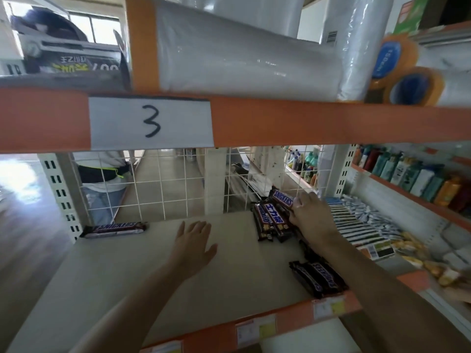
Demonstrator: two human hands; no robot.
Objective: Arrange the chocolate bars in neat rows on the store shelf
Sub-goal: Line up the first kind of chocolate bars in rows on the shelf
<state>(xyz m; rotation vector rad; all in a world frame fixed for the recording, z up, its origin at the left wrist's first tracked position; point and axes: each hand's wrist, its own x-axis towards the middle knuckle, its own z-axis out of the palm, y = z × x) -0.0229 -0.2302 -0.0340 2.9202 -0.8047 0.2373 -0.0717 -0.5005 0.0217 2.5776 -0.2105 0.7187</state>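
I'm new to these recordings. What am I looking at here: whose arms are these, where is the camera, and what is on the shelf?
There is no machine here. A person wears a camera on the head, so the single picture looks forward and down at their own two arms reaching into a store shelf marked with a paper label reading 3.

The left hand is open with straight fingers over the bare shelf and holds nothing. The right hand grips the end of a chocolate bar at the back right, above two bars lying side by side. More bars lie near the front right edge, and a single bar lies at the back left. Another person stands behind the wire grid.
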